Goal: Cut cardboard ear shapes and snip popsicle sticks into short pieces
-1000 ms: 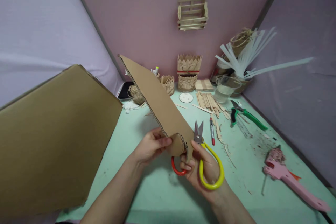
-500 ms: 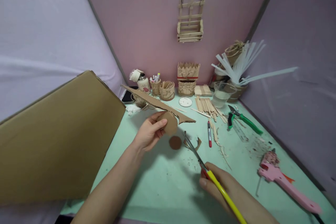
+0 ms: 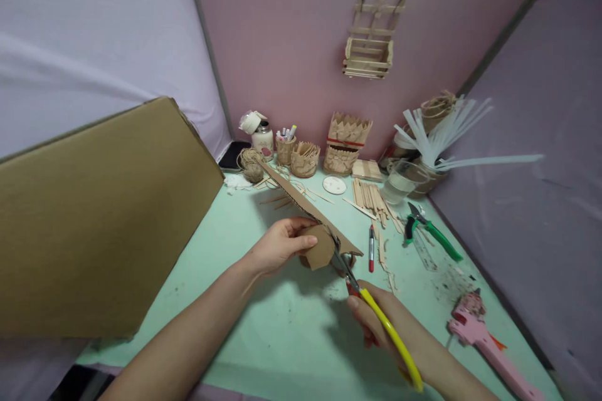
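My left hand (image 3: 282, 245) pinches a piece of cardboard (image 3: 320, 248) between thumb and fingers. The held part is roughly rounded with a cornered lower edge, and a long narrow cardboard strip (image 3: 297, 194) runs from it toward the back left. My right hand (image 3: 383, 316) grips scissors (image 3: 391, 333) with yellow and red handles. Their blades are at the cardboard's right edge, between the rounded part and the strip; how far they are apart is hard to see. A dark brown scrap beneath the cardboard is mostly hidden.
A large cardboard panel (image 3: 103, 225) stands at left. To the right lie a red-tipped marker (image 3: 371, 252), green-handled cutters (image 3: 441, 239) and a pink glue gun (image 3: 486, 341). Wooden sticks (image 3: 369, 197), a clear cup (image 3: 402, 183) and a twine ball (image 3: 253, 168) are farther back.
The scissors have moved up from apart to the cardboard's edge. My left hand has shifted right and lower, turning the cardboard over the dark brown disc. The camera view has tilted.
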`<control>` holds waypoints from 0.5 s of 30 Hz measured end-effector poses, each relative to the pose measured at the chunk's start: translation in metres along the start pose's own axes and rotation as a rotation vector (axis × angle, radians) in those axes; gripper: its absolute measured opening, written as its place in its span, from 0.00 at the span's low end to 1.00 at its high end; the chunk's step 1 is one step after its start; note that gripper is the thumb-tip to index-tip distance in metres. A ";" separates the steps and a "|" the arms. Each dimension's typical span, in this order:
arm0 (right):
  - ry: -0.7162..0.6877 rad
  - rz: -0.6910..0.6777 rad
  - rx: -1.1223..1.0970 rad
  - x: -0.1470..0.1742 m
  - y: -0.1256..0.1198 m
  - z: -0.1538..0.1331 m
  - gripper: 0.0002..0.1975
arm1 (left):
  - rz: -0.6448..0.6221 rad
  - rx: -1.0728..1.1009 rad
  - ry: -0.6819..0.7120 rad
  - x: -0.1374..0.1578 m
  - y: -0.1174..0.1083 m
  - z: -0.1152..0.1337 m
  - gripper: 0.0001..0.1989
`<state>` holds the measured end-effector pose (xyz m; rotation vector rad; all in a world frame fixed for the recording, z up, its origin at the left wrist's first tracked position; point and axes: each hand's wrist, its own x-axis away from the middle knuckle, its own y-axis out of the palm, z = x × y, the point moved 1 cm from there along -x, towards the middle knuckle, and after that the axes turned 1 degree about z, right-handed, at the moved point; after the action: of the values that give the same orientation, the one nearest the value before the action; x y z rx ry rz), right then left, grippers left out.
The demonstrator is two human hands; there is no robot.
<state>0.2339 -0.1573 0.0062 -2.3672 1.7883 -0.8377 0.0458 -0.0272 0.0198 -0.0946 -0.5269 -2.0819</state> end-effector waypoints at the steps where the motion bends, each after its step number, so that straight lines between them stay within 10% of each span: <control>1: -0.002 0.006 -0.022 -0.001 0.002 0.002 0.23 | -0.021 -0.021 0.001 0.000 -0.001 -0.001 0.24; 15: 0.019 0.061 0.111 -0.004 0.024 0.006 0.24 | -0.245 -0.179 0.020 0.000 -0.022 -0.002 0.22</control>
<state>0.2154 -0.1630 -0.0092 -2.2328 1.7612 -0.9293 0.0274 -0.0179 0.0110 -0.1187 -0.3528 -2.3647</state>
